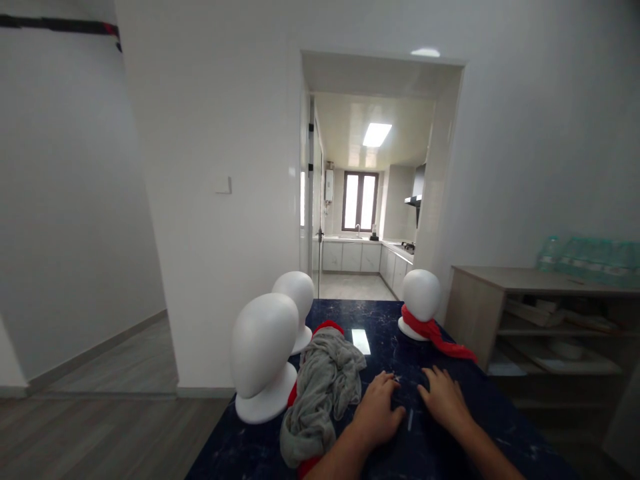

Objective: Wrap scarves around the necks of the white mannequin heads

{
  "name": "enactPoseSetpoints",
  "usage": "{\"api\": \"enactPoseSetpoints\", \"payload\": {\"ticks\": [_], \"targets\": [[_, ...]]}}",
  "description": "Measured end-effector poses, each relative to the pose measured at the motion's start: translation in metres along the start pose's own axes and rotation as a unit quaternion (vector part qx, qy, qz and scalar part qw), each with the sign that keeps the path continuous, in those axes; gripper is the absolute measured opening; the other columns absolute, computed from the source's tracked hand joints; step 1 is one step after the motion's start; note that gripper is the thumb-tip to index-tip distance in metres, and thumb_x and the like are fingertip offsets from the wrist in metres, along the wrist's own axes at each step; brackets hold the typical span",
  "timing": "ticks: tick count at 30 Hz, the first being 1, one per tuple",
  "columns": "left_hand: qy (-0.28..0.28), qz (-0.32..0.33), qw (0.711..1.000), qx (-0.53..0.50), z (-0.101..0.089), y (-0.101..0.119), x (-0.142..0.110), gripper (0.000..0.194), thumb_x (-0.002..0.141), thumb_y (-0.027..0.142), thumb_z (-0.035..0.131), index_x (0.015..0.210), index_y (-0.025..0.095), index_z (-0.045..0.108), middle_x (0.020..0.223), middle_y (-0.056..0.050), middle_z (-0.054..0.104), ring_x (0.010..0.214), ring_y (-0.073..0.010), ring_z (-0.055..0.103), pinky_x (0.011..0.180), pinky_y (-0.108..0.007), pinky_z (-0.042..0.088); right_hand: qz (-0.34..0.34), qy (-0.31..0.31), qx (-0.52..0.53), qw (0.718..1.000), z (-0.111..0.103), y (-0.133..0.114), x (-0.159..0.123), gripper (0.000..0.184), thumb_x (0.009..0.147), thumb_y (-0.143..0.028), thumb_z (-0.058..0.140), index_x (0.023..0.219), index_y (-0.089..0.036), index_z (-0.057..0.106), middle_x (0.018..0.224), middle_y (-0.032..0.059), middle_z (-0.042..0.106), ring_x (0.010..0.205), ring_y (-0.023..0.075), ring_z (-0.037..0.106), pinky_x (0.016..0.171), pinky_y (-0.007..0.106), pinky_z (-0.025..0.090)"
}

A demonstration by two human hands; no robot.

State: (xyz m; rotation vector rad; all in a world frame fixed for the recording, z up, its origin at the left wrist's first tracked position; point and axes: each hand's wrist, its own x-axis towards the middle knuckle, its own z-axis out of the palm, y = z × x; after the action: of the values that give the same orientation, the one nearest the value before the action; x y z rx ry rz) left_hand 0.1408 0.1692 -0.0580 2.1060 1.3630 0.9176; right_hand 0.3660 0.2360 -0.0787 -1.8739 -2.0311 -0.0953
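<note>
My left hand (379, 407) rests on the dark blue marbled table (395, 460), its thumb apart from the fingers and nothing in it. Just left of it lies a crumpled grey scarf (333, 373), with red cloth (328, 326) showing from underneath. To the right, my right hand (444, 395) lies with fingers stretched out on the tabletop, holding nothing. Beyond it, a white mannequin head (421, 295) stands upright with a red scarf (440, 337) wrapped around its neck, one end trailing right. Two bare white mannequin heads, a nearer one (265, 347) and a farther one (296, 297), stand at the left edge.
A wooden shelf unit (480, 300) stands against the wall at right, with packed plastic bottles (595, 259) on top. Behind the table, a doorway opens onto a kitchen with white cabinets (351, 256). A white wall (215, 267) rises at left.
</note>
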Motion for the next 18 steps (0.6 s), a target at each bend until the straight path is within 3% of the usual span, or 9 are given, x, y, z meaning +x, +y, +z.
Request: {"api": "enactPoseSetpoints", "payload": {"ticks": [5, 8, 9, 11, 13, 14, 16, 18], "targets": [[0.007, 0.055, 0.998, -0.016, -0.037, 0.06, -0.031, 0.047, 0.084, 0.022, 0.066, 0.13, 0.028, 0.071, 0.151, -0.003, 0.063, 0.142, -0.025, 0.055, 0.126, -0.041, 0.04, -0.095, 0.06, 0.098, 0.989, 0.004, -0.026, -0.032, 0.03, 0.094, -0.027, 0.053, 0.115, -0.022, 0.074, 0.129, 0.0139, 0.073, 0.126, 0.0339, 0.062, 0.112, 0.049, 0.042], [0.11, 0.086, 0.99, 0.012, -0.074, 0.078, -0.075, 0.048, 0.091, 0.023, 0.06, 0.138, 0.034, 0.063, 0.14, -0.001, 0.069, 0.129, -0.023, 0.064, 0.117, -0.038, 0.049, -0.104, 0.072, 0.121, 0.985, -0.003, -0.032, -0.038, 0.02, 0.094, -0.024, 0.053, 0.1, -0.024, 0.073, 0.112, 0.0111, 0.074, 0.11, 0.0304, 0.065, 0.104, 0.044, 0.045], [0.175, 0.081, 0.98, 0.039, -0.089, 0.073, -0.093, 0.042, 0.095, 0.025, 0.056, 0.135, 0.032, 0.064, 0.134, -0.003, 0.071, 0.124, -0.0235, 0.066, 0.113, -0.039, 0.052, -0.1, 0.072, 0.126, 0.984, -0.005, -0.033, -0.038, 0.018, 0.094, -0.024, 0.053, 0.097, -0.024, 0.071, 0.108, 0.0104, 0.074, 0.107, 0.0296, 0.064, 0.101, 0.043, 0.045], [0.333, 0.063, 0.936, 0.09, -0.124, 0.046, -0.13, 0.02, 0.098, 0.031, 0.052, 0.112, 0.027, 0.066, 0.109, -0.006, 0.073, 0.104, -0.0249, 0.071, 0.096, -0.04, 0.059, -0.096, 0.067, 0.132, 0.984, -0.009, -0.035, -0.039, 0.017, 0.095, -0.024, 0.053, 0.093, -0.024, 0.07, 0.102, 0.0093, 0.073, 0.103, 0.0285, 0.063, 0.097, 0.041, 0.044], [0.492, 0.023, 0.858, 0.145, -0.164, 0.006, -0.164, 0.013, 0.092, 0.037, 0.057, 0.099, 0.026, 0.057, 0.099, -0.007, 0.067, 0.099, -0.028, 0.069, 0.095, -0.045, 0.059, -0.096, 0.063, 0.132, 0.985, -0.01, -0.037, -0.039, 0.017, 0.096, -0.024, 0.052, 0.091, -0.024, 0.068, 0.099, 0.0086, 0.072, 0.1, 0.0277, 0.062, 0.095, 0.041, 0.044], [0.534, -0.009, 0.827, 0.174, -0.184, -0.014, -0.179, 0.019, 0.088, 0.038, 0.06, 0.1, 0.025, 0.055, 0.107, -0.01, 0.065, 0.105, -0.0306, 0.067, 0.1, -0.05, 0.057, -0.097, 0.062, 0.13, 0.985, -0.01, -0.037, -0.038, 0.018, 0.097, -0.024, 0.052, 0.09, -0.024, 0.068, 0.098, 0.0084, 0.071, 0.099, 0.0274, 0.062, 0.094, 0.04, 0.044], [0.578, -0.108, 0.784, 0.198, -0.221, -0.05, -0.199, 0.033, 0.081, 0.04, 0.057, 0.109, 0.024, 0.052, 0.115, -0.011, 0.063, 0.111, -0.0339, 0.065, 0.105, -0.058, 0.055, -0.095, 0.061, 0.13, 0.985, -0.013, -0.04, -0.038, 0.018, 0.097, -0.024, 0.051, 0.089, -0.023, 0.067, 0.097, 0.0082, 0.071, 0.098, 0.027, 0.062, 0.093, 0.04, 0.043], [0.517, -0.177, 0.816, 0.188, -0.248, -0.074, -0.207, 0.041, 0.072, 0.04, 0.058, 0.111, 0.027, 0.053, 0.114, -0.007, 0.069, 0.112, -0.0335, 0.068, 0.107, -0.056, 0.055, -0.089, 0.06, 0.142, 0.984, -0.02, -0.047, -0.039, 0.018, 0.098, -0.025, 0.052, 0.088, -0.023, 0.067, 0.096, 0.008, 0.071, 0.097, 0.027, 0.062, 0.092, 0.04, 0.044]]}}
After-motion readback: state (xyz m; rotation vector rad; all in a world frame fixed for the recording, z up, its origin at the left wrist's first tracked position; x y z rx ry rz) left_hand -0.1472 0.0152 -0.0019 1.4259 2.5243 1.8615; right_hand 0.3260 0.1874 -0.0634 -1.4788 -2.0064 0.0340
